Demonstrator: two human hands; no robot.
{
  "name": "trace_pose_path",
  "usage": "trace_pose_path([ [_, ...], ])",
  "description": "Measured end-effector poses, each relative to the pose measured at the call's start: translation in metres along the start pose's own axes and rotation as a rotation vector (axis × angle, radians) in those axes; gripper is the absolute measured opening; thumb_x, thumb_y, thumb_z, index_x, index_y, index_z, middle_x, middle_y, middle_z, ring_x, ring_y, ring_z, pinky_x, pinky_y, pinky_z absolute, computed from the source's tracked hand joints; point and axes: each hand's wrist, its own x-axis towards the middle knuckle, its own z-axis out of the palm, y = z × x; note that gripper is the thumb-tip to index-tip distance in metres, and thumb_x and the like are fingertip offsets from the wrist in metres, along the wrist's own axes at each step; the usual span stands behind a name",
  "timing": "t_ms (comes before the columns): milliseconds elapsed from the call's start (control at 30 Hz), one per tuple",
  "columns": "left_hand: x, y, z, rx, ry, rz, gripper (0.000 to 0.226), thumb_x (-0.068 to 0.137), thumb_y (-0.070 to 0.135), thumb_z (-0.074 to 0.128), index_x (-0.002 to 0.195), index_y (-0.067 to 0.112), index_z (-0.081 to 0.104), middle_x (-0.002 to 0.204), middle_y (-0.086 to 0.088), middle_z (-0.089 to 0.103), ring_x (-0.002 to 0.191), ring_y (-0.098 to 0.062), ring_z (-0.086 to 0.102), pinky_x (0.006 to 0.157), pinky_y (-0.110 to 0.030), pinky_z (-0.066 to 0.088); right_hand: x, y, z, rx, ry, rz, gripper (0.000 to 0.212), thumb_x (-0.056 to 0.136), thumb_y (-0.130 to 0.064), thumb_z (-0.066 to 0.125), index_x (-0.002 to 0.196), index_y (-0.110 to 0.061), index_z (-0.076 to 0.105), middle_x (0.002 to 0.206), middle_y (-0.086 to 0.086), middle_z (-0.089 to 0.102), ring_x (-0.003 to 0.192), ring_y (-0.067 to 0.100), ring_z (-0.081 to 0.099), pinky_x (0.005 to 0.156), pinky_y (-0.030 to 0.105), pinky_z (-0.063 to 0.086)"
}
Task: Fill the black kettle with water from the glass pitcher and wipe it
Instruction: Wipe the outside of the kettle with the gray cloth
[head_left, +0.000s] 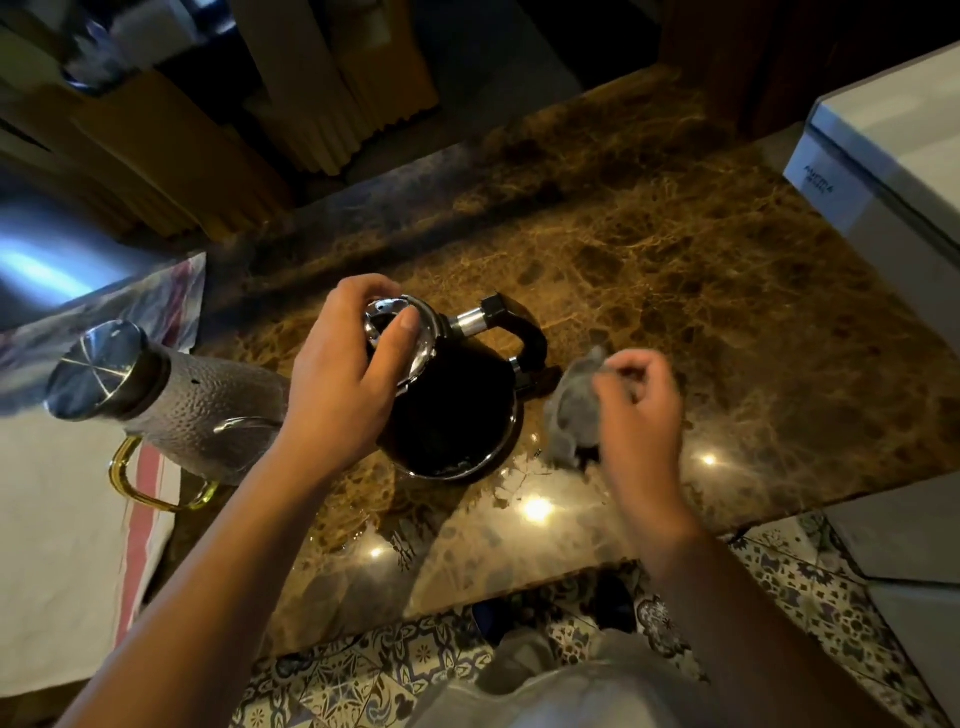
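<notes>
— Gripping what, exactly, over that marble counter (675, 249)?

— The left hand (343, 384) curls its fingers and thumb round the shiny lid (400, 332) atop the black kettle (457, 415), which stands on the counter.

— And the other hand?

— The right hand (639, 410), just right of the kettle, pinches a grey cloth (571, 410); motion blurs it.

— The pitcher?

— The glass pitcher (208, 410) stands left of the kettle, lidded, on a striped towel (67, 519), partly behind the left wrist.

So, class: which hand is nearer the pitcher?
Left. The left hand grips the kettle lid beside the pitcher; the right hand holds a cloth beyond the kettle.
</notes>
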Motion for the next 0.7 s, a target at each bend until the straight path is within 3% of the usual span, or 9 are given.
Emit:
trace_pose_path([
  [67, 0.003, -0.002, -0.003, -0.005, -0.049, 0.043, 0.037, 0.102, 0.048, 0.048, 0.134, 0.029, 0.048, 0.124, 0.007, 0.06, 0.107, -0.006, 0.059, 0.083, -0.025, 0.046, 0.022, -0.012, -0.003, 0.086, 0.031, -0.072, 0.021, 0.096, -0.017, 0.065, 0.097, -0.037, 0.06, 0.105, -0.001, 0.07, 0.097, 0.023, 0.072, 0.065, 0.031, 0.06],
  [100, 0.005, -0.003, -0.005, -0.013, -0.081, 0.063, 0.036, 0.1, 0.048, 0.048, 0.132, 0.031, 0.048, 0.121, 0.01, 0.06, 0.106, -0.003, 0.059, 0.082, -0.025, 0.046, 0.029, -0.018, -0.002, 0.09, -0.002, -0.127, 0.021, 0.095, -0.014, 0.066, 0.099, -0.034, 0.062, 0.107, 0.0, 0.072, 0.099, 0.021, 0.072, 0.069, 0.028, 0.059],
  [200, 0.014, -0.004, -0.008, -0.063, -0.204, 0.109, 0.03, 0.099, 0.047, 0.049, 0.128, 0.039, 0.047, 0.118, 0.018, 0.059, 0.106, 0.0, 0.059, 0.081, -0.024, 0.047, 0.039, -0.024, 0.008, 0.069, -0.159, -0.147, 0.019, 0.094, -0.012, 0.066, 0.098, -0.03, 0.069, 0.104, 0.0, 0.074, 0.098, 0.019, 0.072, 0.081, 0.036, 0.059],
  [300, 0.02, -0.004, -0.011, -0.046, -0.267, 0.157, 0.034, 0.098, 0.051, 0.047, 0.13, 0.043, 0.043, 0.123, 0.017, 0.059, 0.114, -0.006, 0.06, 0.088, -0.031, 0.052, 0.031, -0.027, 0.013, 0.086, -0.376, -0.058, 0.015, 0.098, -0.006, 0.061, 0.1, -0.017, 0.072, 0.079, -0.004, 0.07, 0.075, 0.009, 0.067, 0.072, 0.027, 0.057],
  [400, 0.025, -0.005, -0.016, 0.059, -0.256, 0.23, 0.042, 0.1, 0.052, 0.044, 0.137, 0.032, 0.046, 0.134, 0.005, 0.057, 0.122, -0.015, 0.057, 0.098, -0.041, 0.052, 0.018, -0.026, 0.008, 0.092, -0.471, -0.065, 0.018, 0.1, -0.003, 0.057, 0.096, -0.012, 0.072, 0.065, -0.007, 0.067, 0.063, 0.005, 0.064, 0.063, 0.02, 0.054],
  [533, 0.022, -0.007, -0.018, 0.222, -0.123, 0.257, 0.04, 0.103, 0.049, 0.044, 0.13, 0.023, 0.057, 0.135, 0.0, 0.054, 0.124, -0.019, 0.053, 0.098, -0.04, 0.049, 0.0, -0.015, -0.001, 0.052, -0.643, -0.065, 0.013, 0.1, -0.007, 0.059, 0.1, -0.011, 0.072, 0.08, -0.003, 0.07, 0.075, 0.009, 0.066, 0.07, 0.025, 0.052],
  [633, 0.014, -0.008, -0.015, 0.228, -0.047, 0.284, 0.032, 0.105, 0.039, 0.046, 0.128, 0.022, 0.062, 0.128, 0.0, 0.062, 0.118, -0.02, 0.058, 0.094, -0.047, 0.053, -0.015, -0.001, -0.006, -0.08, -0.778, -0.077, 0.015, 0.102, -0.021, 0.06, 0.105, -0.028, 0.072, 0.096, -0.006, 0.068, 0.086, 0.005, 0.063, 0.078, 0.029, 0.047],
  [700, 0.01, -0.008, -0.014, 0.201, -0.038, 0.293, 0.031, 0.107, 0.036, 0.046, 0.128, 0.021, 0.063, 0.128, 0.0, 0.064, 0.12, -0.02, 0.059, 0.095, -0.05, 0.052, -0.022, 0.003, -0.004, -0.125, -0.85, -0.094, 0.018, 0.102, -0.024, 0.06, 0.107, -0.037, 0.07, 0.105, -0.018, 0.064, 0.097, 0.001, 0.063, 0.086, 0.031, 0.049],
])
